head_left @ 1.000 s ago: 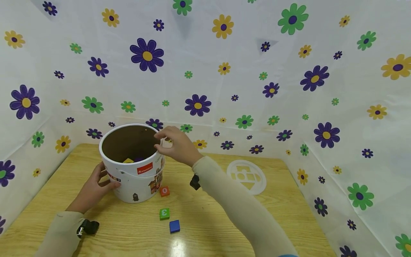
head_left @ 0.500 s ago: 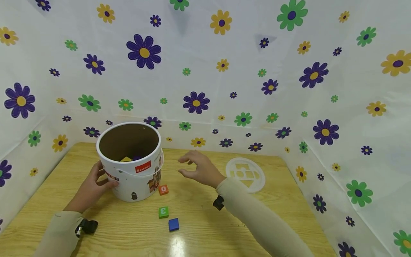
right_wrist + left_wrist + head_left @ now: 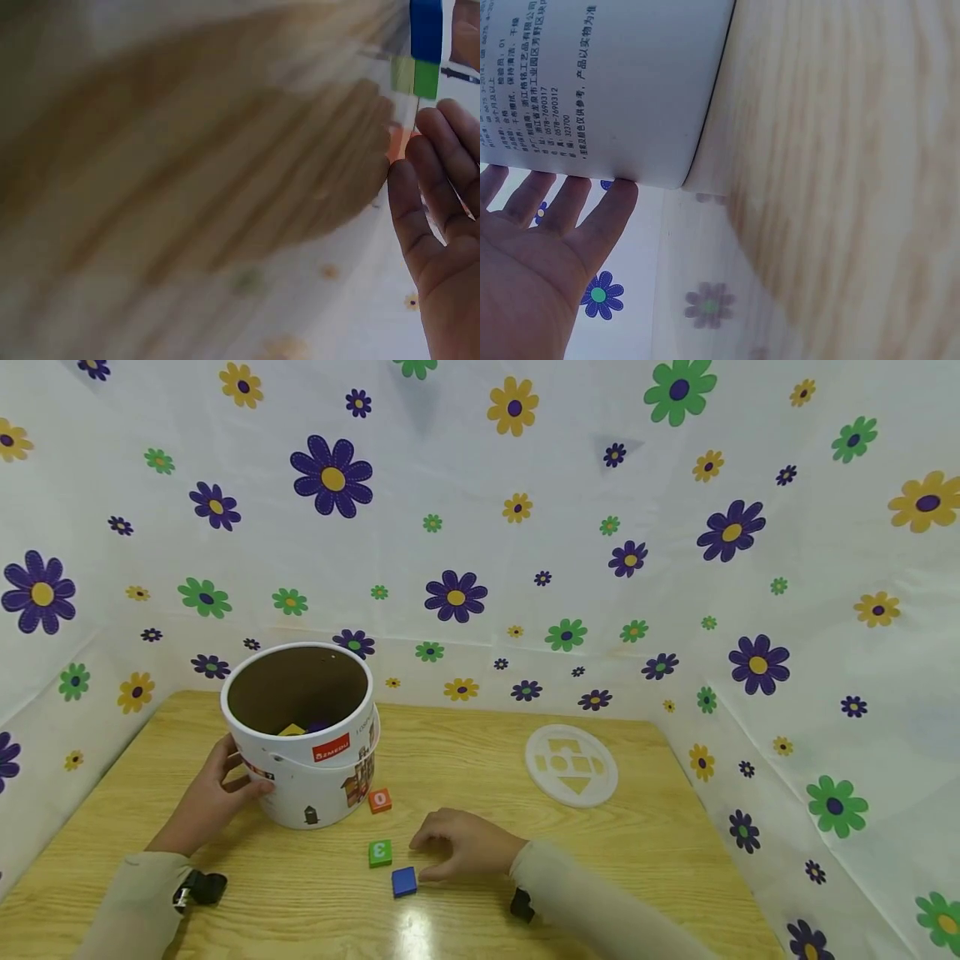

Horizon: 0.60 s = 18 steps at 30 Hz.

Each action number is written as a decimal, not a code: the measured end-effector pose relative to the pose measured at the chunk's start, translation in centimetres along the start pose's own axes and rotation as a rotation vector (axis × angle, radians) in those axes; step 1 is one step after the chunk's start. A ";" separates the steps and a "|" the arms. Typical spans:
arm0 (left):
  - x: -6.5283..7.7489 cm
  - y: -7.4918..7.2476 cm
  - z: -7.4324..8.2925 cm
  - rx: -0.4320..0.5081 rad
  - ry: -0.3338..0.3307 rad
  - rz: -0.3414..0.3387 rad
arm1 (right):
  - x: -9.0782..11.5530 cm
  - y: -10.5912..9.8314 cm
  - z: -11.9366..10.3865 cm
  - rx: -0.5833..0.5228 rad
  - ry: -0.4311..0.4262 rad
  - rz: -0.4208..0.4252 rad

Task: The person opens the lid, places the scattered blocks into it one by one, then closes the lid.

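Note:
At the left of the table stands a white bucket (image 3: 307, 777) with printed pictures and a red label; yellow and purple pieces show inside. My left hand (image 3: 208, 797) rests against its side, thumb in front, and the left wrist view shows the fingers (image 3: 600, 225) fairly straight along the printed wall. My right hand (image 3: 472, 847) is low over the table, fingers parted from the thumb, holding nothing. Its thumb tip is right at the edge of a blue block (image 3: 403, 882). A green block (image 3: 380, 853) marked 3 and an orange-red block (image 3: 380, 801) marked 0 lie beyond it.
A round white stencil plate (image 3: 534, 760) with cut-out shapes lies at the back right of the wooden table (image 3: 637, 852). White cloth (image 3: 450, 493) with printed flowers hangs around the back and sides.
My right hand has left the bucket's rim and come right, then down and nearer, to beside the blue block. The left hand keeps its place on the bucket. The view has shifted slightly.

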<state>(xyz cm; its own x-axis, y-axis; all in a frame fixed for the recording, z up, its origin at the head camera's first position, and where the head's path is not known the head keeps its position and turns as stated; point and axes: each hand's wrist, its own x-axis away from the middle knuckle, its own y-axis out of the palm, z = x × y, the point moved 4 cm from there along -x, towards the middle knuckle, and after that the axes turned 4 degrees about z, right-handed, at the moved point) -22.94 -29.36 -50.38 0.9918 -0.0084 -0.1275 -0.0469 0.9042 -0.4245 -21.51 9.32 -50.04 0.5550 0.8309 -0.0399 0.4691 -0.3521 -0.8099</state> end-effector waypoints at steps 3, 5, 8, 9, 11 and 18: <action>0.0 0.0 -0.1 0.001 0.003 0.002 | -0.2 0.4 -0.5 0.036 -0.025 -0.032; 0.0 0.0 0.0 -0.001 0.005 0.001 | -0.3 0.5 -0.7 0.060 -0.038 -0.045; 0.0 0.0 0.1 -0.001 0.004 -0.001 | -0.4 0.6 -0.8 0.078 -0.047 -0.060; 0.1 0.0 0.1 -0.001 0.003 -0.002 | -0.4 0.6 -0.8 0.083 -0.048 -0.064; 0.1 0.0 0.2 0.001 0.002 -0.004 | -0.5 0.6 -1.0 0.090 -0.054 -0.070; 0.1 0.0 0.2 0.000 0.001 -0.004 | -0.6 0.6 -1.5 0.148 -0.093 -0.072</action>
<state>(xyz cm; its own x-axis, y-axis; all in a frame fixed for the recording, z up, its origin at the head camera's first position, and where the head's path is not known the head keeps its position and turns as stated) -22.87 -29.33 -50.23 0.9919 -0.0127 -0.1266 -0.0427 0.9043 -0.4248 -20.51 7.91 -49.62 0.4551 0.8900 -0.0272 0.3954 -0.2294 -0.8894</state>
